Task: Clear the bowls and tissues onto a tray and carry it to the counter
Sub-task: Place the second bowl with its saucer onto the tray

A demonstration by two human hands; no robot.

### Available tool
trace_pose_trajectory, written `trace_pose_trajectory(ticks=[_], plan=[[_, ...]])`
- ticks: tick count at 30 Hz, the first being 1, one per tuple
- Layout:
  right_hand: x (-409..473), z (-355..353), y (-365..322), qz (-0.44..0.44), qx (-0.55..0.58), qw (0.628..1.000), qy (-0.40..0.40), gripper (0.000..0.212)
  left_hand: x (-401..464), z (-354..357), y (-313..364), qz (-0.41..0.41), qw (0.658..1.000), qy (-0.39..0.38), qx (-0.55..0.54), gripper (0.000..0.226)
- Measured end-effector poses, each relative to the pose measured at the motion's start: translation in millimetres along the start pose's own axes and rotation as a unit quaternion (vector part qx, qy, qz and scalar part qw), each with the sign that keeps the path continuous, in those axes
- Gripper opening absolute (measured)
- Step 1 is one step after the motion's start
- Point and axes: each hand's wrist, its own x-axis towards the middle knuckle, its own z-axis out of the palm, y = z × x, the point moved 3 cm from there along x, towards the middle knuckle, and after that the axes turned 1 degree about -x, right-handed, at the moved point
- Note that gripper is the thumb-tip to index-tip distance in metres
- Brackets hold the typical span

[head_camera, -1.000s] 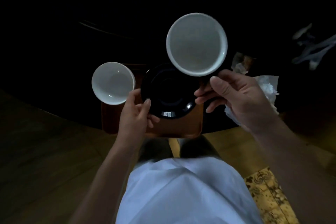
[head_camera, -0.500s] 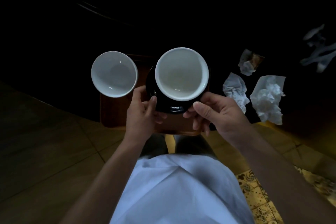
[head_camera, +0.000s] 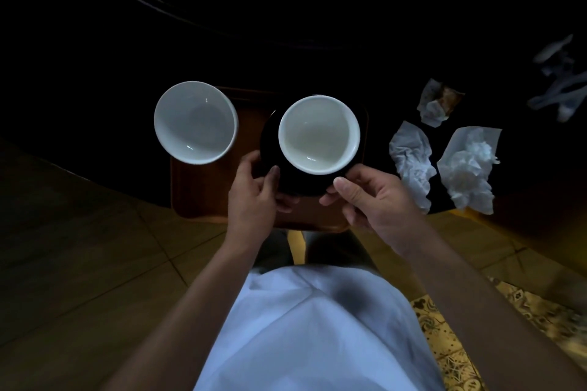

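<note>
At frame centre over the tray [head_camera: 203, 194], my left hand [head_camera: 251, 197] and right hand [head_camera: 378, 200] have fingers clamped on the black bowl [head_camera: 273, 149] nesting a white bowl [head_camera: 319, 135]: stiff, slippery, breakable, so I'd grip low at the rim.

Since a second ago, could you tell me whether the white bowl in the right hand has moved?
Yes. The white bowl has come down toward the person and now sits nested in the black bowl over the tray, right hand at its rim.
</note>
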Motion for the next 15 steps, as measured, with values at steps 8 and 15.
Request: trace_pose_trajectory(ticks=[8,15], plan=[[4.3,3.5,8.4,0.009,-0.035,0.999,-0.007,0.030,-0.1,-1.4,-1.5,0.030,0.998,0.033,0.049,0.030],[5.6,8.2,29.5,0.018,-0.051,0.998,-0.013,0.007,-6.7,-2.3,5.9,0.013,1.000,0.012,0.009,0.031]])
